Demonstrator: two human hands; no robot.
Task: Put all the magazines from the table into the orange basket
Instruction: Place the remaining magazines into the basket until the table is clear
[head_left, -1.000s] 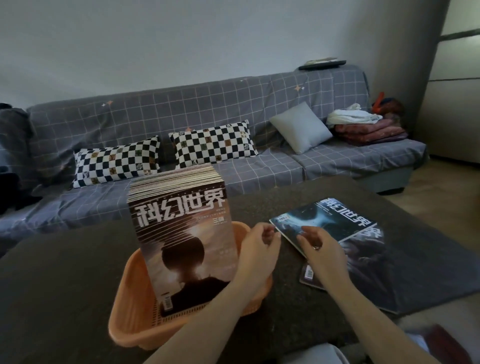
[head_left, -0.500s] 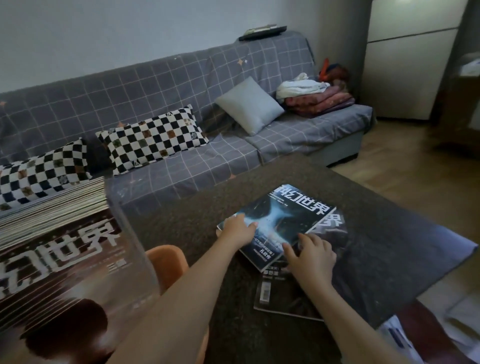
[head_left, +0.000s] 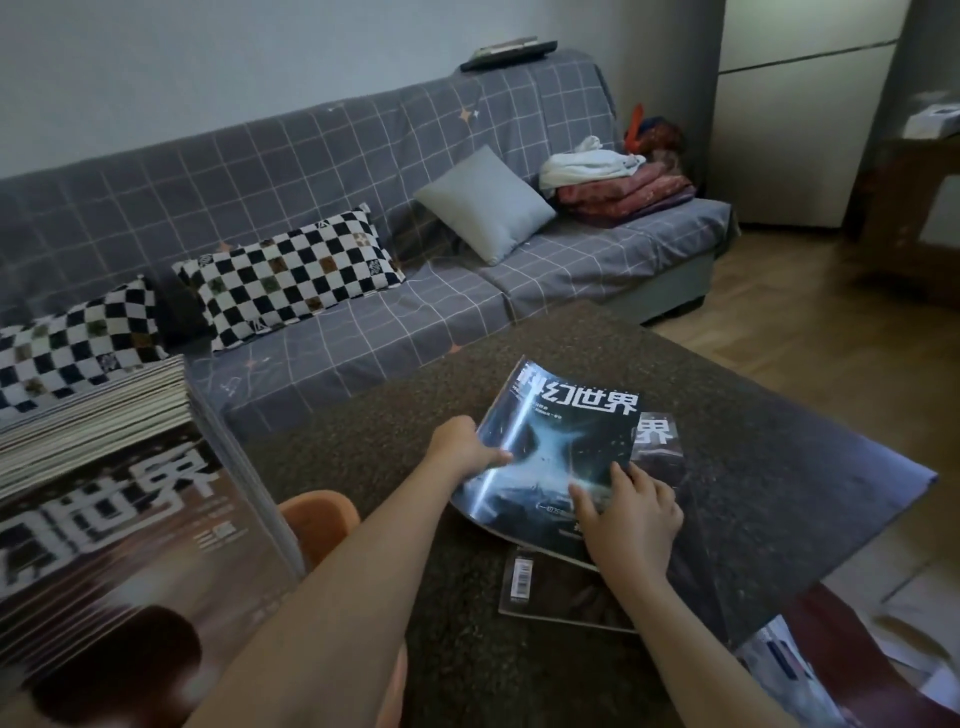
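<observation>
Our left hand (head_left: 460, 451) grips the left edge of the glossy blue-black magazine with white title characters (head_left: 558, 452), thumb on the cover, bending that edge up off the dark speckled tabletop (head_left: 753, 467). Our right hand (head_left: 631, 519) lies on the cover's lower right corner at about 5 o'clock from the left hand, fingers spread and lightly bent, pressing rather than clasping. Under this magazine, touching it, lies a darker magazine with a white barcode label (head_left: 566, 592), flat on the tabletop. At 9 o'clock a thick stack of brown-covered magazines (head_left: 104, 499) stands upright in the orange plastic basket (head_left: 319, 525), whose rim shows just beside our left forearm.
</observation>
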